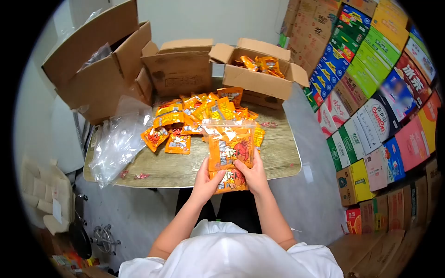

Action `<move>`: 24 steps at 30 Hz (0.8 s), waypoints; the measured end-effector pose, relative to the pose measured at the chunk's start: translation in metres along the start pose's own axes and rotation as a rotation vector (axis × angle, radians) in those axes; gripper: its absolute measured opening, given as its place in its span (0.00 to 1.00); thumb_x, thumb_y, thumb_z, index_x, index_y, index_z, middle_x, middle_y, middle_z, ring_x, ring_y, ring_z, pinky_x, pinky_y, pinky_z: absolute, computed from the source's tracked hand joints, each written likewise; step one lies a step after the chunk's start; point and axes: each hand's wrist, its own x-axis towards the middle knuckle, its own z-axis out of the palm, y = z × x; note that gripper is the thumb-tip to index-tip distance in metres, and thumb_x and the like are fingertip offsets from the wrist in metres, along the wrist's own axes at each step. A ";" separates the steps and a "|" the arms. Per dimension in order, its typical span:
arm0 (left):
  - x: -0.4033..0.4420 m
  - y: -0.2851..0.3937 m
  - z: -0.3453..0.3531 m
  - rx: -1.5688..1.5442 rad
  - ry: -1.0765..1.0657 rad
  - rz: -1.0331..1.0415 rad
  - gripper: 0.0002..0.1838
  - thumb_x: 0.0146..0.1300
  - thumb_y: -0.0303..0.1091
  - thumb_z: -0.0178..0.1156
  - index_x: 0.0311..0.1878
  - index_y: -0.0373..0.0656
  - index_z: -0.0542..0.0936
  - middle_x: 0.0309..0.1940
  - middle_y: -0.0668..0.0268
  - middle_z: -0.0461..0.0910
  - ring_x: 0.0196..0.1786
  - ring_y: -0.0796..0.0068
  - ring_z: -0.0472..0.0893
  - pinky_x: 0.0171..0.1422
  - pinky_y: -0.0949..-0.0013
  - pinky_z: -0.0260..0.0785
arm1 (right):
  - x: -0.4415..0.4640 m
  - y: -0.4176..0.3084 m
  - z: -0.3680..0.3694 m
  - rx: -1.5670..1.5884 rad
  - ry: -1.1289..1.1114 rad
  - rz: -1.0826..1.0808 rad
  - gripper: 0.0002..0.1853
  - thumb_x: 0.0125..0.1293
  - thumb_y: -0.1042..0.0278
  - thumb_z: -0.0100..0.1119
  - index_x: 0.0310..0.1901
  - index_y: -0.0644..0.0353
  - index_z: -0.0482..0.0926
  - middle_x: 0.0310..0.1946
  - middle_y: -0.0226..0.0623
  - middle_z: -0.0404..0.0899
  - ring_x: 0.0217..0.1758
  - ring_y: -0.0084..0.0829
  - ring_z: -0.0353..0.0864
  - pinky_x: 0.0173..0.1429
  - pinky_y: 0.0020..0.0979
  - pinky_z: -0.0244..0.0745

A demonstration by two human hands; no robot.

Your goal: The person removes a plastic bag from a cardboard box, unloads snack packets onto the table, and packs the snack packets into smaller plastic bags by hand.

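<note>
Both hands hold a clear zip-top bag with orange printed snack packets inside, above the table's front edge. My left hand is closed on its lower left side, thumb in front. My right hand grips the lower right side, its thumb pressing on the front. The zip strip is at the upper end; whether it is sealed I cannot tell. Just beyond the bag lies a heap of loose orange snack packets. To the left on the table is a pile of clear plastic bags.
An opened carton holding more orange packets stands at the back right of the wooden table. Other open cartons stand at the back and left. Stacked drink boxes line the right wall. A wheeled chair base is on the floor.
</note>
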 end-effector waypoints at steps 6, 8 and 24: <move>-0.008 0.007 -0.010 0.162 -0.098 -0.200 0.31 0.69 0.29 0.58 0.70 0.46 0.56 0.42 0.67 0.81 0.37 0.83 0.81 0.36 0.81 0.68 | 0.031 -0.026 -0.066 -0.242 0.147 -0.130 0.19 0.67 0.74 0.61 0.57 0.65 0.69 0.48 0.36 0.79 0.47 0.23 0.80 0.51 0.27 0.78; -0.009 0.011 -0.011 0.167 -0.090 -0.169 0.26 0.69 0.32 0.58 0.67 0.46 0.62 0.43 0.67 0.81 0.39 0.81 0.82 0.38 0.80 0.68 | 0.048 -0.040 -0.098 -0.343 0.205 -0.159 0.15 0.68 0.71 0.60 0.54 0.65 0.71 0.45 0.35 0.80 0.45 0.22 0.80 0.48 0.26 0.78; -0.004 0.002 -0.040 0.272 -0.084 -0.147 0.12 0.70 0.31 0.57 0.53 0.39 0.75 0.40 0.66 0.82 0.40 0.80 0.80 0.44 0.77 0.71 | 0.077 -0.011 -0.120 -1.882 0.083 0.012 0.36 0.69 0.37 0.44 0.74 0.47 0.59 0.77 0.39 0.51 0.81 0.43 0.41 0.76 0.64 0.33</move>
